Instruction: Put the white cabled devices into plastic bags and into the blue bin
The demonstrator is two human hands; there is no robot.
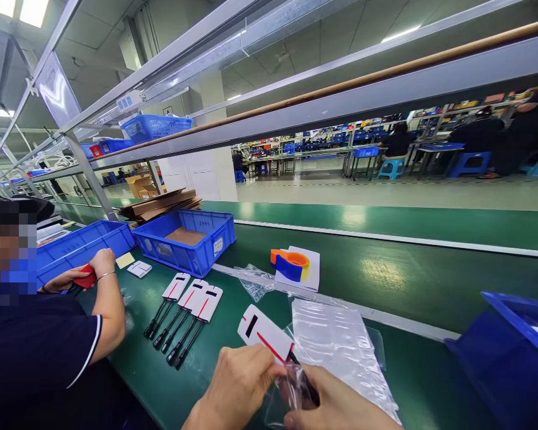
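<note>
Close in front of me is a white card sleeve [266,335] with a red line and a black slot, black cable coming from its lower end. A clear plastic bag [299,382] is bunched around that cable. My left hand [237,385] pinches the bag's edge just below the sleeve. My right hand [341,397] is closed round the bag and the cable inside it. To the right lies a stack of clear plastic bags [336,343], partly behind my right hand. Further left, three more white-sleeved cables [192,295] lie side by side on the green table [412,283].
An orange and blue tape dispenser [291,263] sits on white paper. Blue bins stand at the back [192,251] and right [506,358]. At left, a co-worker [49,346] holds a red item [86,276]. A metal shelf frame [296,116] crosses overhead.
</note>
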